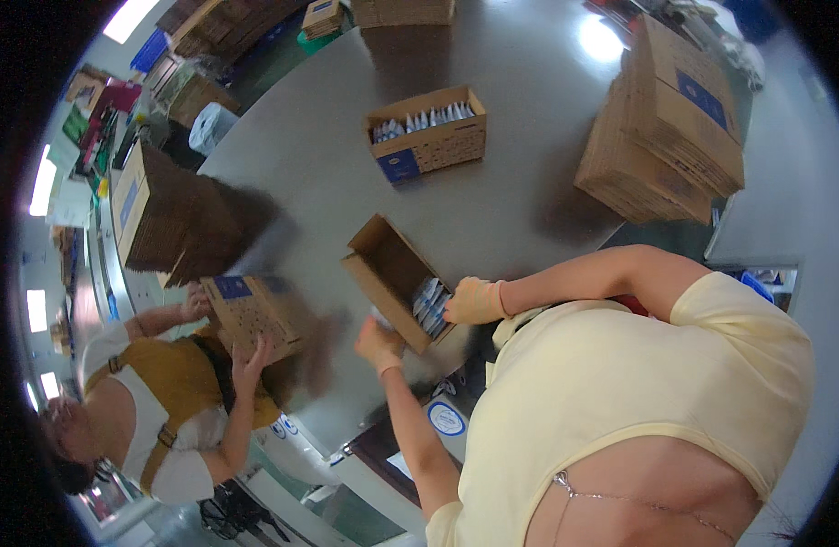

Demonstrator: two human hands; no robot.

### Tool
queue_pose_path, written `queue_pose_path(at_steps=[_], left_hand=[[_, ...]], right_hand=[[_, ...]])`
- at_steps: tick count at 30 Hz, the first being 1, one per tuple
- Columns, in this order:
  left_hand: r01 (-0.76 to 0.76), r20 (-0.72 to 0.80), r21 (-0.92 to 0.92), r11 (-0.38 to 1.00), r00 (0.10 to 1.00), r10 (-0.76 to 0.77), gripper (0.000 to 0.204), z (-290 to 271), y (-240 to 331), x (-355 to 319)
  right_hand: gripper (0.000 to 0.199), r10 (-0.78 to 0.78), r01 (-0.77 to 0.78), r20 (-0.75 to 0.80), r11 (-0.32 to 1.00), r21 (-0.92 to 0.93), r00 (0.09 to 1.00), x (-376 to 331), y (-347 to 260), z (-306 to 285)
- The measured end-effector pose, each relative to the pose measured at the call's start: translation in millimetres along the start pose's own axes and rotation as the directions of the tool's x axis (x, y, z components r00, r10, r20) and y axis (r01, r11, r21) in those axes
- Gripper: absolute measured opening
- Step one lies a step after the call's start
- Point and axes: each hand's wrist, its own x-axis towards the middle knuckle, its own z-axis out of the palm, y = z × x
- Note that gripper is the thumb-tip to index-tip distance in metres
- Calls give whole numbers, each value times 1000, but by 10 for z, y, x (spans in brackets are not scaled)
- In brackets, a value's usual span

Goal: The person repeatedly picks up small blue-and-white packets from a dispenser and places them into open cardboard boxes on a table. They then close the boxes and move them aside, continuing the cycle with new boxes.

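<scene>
In the head view, we see the near box (380, 292) open on the tabletop (301, 137), with packets (429, 310) gathered at its near end. Our right hand (477, 301) is curled at the right rim against them; we cannot tell whether it grips any. Our left hand (379, 344), fingers bent, is just beside the left wall; we cannot tell whether it holds anything.

To work well here, we should brace that wall lightly, keep the packets on edge and facing one way, and press them together without creasing.

We count two hands of ours and three made-up boxes: the near box, the far box (438, 150) with its row of packets, and one carton (260, 319) between a co-worker's two hands (252, 357) at left. Flat cardboard stands in stacks at left (150, 219) and right (679, 118). The packets overlap too much to count.
</scene>
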Motion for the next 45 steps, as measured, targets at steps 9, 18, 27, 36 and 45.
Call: queue_pose_path(at_steps=[9, 18, 27, 36, 45], left_hand=[[-144, -141, -984, -108, 990, -29, 55, -856, 64, 133], [-98, -121, -433, 896, 991, 50, 97, -220, 341, 248], [-195, -213, -184, 963, 965, 154, 33, -610, 1143, 813], [-101, 247, -102, 990, 961, 124, 36, -257, 1120, 474], [-33, -449, -586, 810, 845, -290, 31, -283, 428, -1479]], right_hand=[[14, 59, -60, 15, 996, 60, 998, -68, 20, -169], [12, 35, -35, 6, 999, 9, 999, -25, 51, -94], [12, 48, -50, 81, 998, 24, 996, 13, -15, -120], [16, 71, -71, 64, 997, -1, 995, 91, -15, -14], [13, 72, -73, 42, 997, -1, 996, 17, 63, -98]])
